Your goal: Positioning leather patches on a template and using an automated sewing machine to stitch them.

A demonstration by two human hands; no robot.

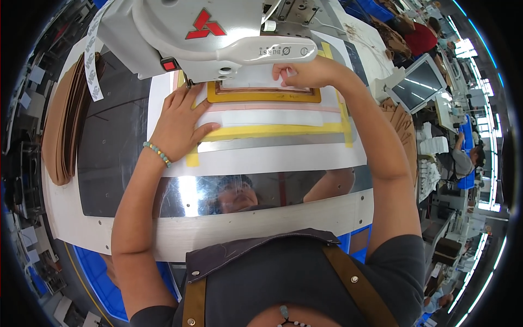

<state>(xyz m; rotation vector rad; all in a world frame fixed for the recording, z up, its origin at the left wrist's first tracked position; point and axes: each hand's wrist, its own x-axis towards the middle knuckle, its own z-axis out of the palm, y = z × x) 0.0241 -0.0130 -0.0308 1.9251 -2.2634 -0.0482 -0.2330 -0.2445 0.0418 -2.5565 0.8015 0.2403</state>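
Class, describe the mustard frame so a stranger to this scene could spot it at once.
Start with the big pale grey machine at the top. Just below it in the picture, between the left hand and the right hand, lies the mustard frame. Unlike the paler, flat yellow strips nearby, it has a deeper colour and a brown inner border.
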